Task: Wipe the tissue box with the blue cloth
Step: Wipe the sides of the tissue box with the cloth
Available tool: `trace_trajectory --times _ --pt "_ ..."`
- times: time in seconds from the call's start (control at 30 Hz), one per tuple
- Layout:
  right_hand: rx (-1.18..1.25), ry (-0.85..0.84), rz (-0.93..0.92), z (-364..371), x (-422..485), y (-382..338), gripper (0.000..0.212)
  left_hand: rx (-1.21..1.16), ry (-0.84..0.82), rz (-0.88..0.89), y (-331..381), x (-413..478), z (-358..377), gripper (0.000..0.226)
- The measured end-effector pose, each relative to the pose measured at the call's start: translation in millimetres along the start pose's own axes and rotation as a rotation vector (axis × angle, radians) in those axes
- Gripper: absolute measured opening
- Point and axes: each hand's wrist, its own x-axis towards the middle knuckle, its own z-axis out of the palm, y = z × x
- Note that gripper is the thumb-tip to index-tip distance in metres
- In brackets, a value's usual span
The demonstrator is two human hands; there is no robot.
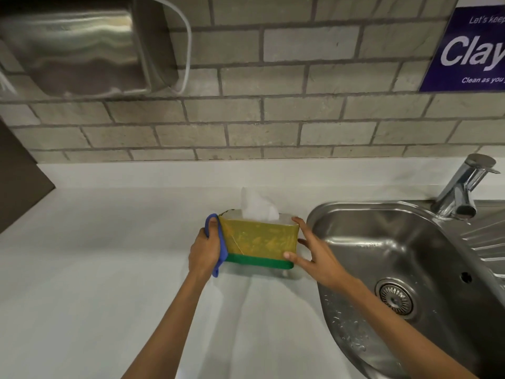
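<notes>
1. The tissue box [258, 239] stands on the white worktop [95, 269], just beside the left rim of the steel sink [410, 269].
2. The left hand [205, 251] presses the blue cloth [218, 242] flat against the box's left end.
3. The right hand [311, 251] grasps the box's right end.
4. Behind are a grey brick wall [273, 119], a steel dispenser [82, 47], a purple sign [467, 47] and a tap [464, 187].

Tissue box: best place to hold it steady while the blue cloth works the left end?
Grip the tissue box by its right short end, coming in from the sink side, as the right hand does now: thumb on the near face, fingers round the end. The left hand presses the blue cloth on the opposite end, so this grip braces against that push. Avoid the top, where a tissue stands up.
</notes>
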Motion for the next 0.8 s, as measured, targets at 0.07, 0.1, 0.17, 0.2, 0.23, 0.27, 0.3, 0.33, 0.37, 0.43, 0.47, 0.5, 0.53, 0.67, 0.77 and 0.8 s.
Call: trace_trajectory --times 0.07,0.1,0.17,0.2,0.23,0.27,0.3,0.33,0.37,0.43,0.47,0.5,0.53,0.67,0.77,0.8 --pt "0.057 0.03 -0.004 7.3 -5.5 0.3 0.069 -0.035 -0.048 -0.029 -6.1 -2.4 1.2 0.059" --pt "0.07 0.045 0.0 11.3 -8.1 0.0 0.067 -0.065 -0.065 -0.04 -7.8 -3.8 2.3 0.055" --pt "0.065 0.092 -0.001 19.9 -12.8 0.2 0.067 -0.125 -0.094 -0.058 -9.4 -5.2 5.3 0.051" --pt "0.05 0.123 -0.01 24.2 -14.8 0.9 0.068 -0.152 -0.101 -0.074 -9.9 -4.9 7.4 0.05" --pt "0.039 0.153 -0.017 28.2 -16.0 1.4 0.07 -0.184 -0.101 -0.097 -9.6 -4.1 9.6 0.05" --pt "0.034 0.177 -0.023 31.7 -16.9 1.7 0.072 -0.224 -0.093 -0.117 -9.4 -2.3 12.3 0.051" --pt "0.031 0.193 -0.031 34.5 -17.5 1.7 0.075 -0.269 -0.082 -0.137 -9.0 -0.3 15.1 0.052" --pt "0.031 0.201 -0.037 37.1 -18.2 1.4 0.078 -0.32 -0.072 -0.153 -8.8 2.0 17.7 0.053" --pt "0.035 0.204 -0.039 39.4 -19.1 1.2 0.082 -0.379 -0.062 -0.167 -7.8 3.4 19.8 0.054" --pt "0.05 0.201 -0.042 43.2 -20.9 3.3 0.085 -0.47 -0.053 -0.179 -6.3 4.1 22.6 0.053" --pt "0.061 0.204 -0.046 44.1 -21.3 5.0 0.085 -0.493 -0.051 -0.18 -6.3 3.8 23.1 0.053" --pt "0.079 0.212 -0.05 44.5 -21.1 6.5 0.085 -0.508 -0.048 -0.172 -6.8 3.4 23.0 0.053" --pt "0.106 0.228 -0.053 44.2 -20.5 7.9 0.085 -0.519 -0.049 -0.16 -7.8 2.8 22.5 0.053" --pt "0.345 0.338 0.101 34.6 -12.2 12.7 0.077 -0.545 -0.116 -0.175 -16.6 -12.0 18.8 0.047" --pt "0.572 0.304 0.295 22.5 1.4 13.4 0.065 -0.57 -0.314 -0.127 -25.5 -34.0 26.2 0.062" --pt "0.592 0.267 0.34 19.2 6.3 12.9 0.063 -0.562 -0.384 -0.1 -26.2 -41.1 30.3 0.07"
